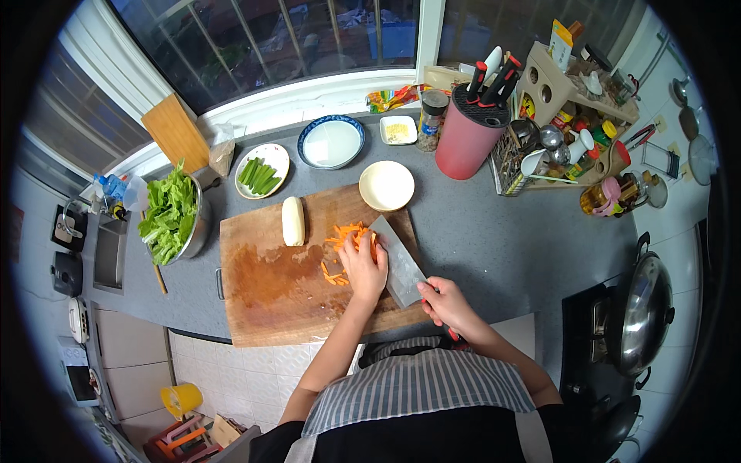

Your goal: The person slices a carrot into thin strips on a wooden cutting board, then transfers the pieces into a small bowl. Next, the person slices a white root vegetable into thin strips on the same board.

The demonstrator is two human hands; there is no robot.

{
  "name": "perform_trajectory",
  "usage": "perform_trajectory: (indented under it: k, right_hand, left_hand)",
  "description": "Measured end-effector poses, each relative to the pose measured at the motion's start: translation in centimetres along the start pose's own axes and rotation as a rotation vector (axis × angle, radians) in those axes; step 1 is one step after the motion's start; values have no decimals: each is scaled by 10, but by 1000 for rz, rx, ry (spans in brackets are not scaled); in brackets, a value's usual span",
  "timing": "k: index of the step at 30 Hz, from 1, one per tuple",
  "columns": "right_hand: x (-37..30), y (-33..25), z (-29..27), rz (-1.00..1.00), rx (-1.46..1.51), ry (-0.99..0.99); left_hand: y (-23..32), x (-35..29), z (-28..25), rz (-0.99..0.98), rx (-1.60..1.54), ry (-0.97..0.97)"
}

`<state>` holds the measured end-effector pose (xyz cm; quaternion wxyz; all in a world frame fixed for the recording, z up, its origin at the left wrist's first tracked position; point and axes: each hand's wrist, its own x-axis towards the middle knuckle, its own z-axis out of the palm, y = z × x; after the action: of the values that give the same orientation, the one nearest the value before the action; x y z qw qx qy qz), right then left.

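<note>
My right hand (pixel 450 304) is closed round the red-and-black handle of a cleaver (pixel 399 266), its broad blade lying slanted at the right side of a wooden cutting board (pixel 255 316). Cut carrot strips (pixel 333 275) lie on the board left of the blade. Over a heap of them my left hand (pixel 366 268) is curled, fingers gathered on the orange pieces and close against the blade. Its palm hides part of the heap. Farther left rests a pale, peeled cylindrical vegetable (pixel 293 221). A cream bowl (pixel 387 186) stands at the board's far right corner.
Behind the board are a plate of green pieces (pixel 260 177), a blue-rimmed dish (pixel 331 142), a small square dish (pixel 398 131) and a red knife block (pixel 472 139). Leafy lettuce (pixel 170 216) fills a metal bowl at left. A lidded wok (pixel 647 306) sits on the stove at right.
</note>
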<state>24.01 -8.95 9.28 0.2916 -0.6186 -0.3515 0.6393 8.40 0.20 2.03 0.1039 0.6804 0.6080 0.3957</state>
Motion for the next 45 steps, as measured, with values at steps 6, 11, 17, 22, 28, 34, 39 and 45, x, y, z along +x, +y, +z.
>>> perform_trajectory:
  k: [6,11,17,22,28,34,39,45]
  right_hand:
    - [-22,-39,-11,58,214,-29]
    - [-8,-67,-36,75,367,-49]
    - [16,-79,-63,97,458,-43]
    - [-3,-69,-79,98,443,-3]
    - [-24,-66,-88,53,525,41]
    - [-36,-54,-81,28,472,59]
    - [-45,-32,-74,19,228,98]
    - [-29,31,-64,-12,96,103]
  left_hand:
    - [31,35,-21,116,47,-13]
    - [50,94,-10,272,77,-145]
    - [25,150,49,166,71,-394]
    - [29,179,32,112,32,-776]
    - [7,208,-14,-219,-343,-575]
    - [-75,139,26,-49,245,-484]
    - [-59,66,-2,133,80,-622]
    - [-65,19,-42,-100,-52,-86]
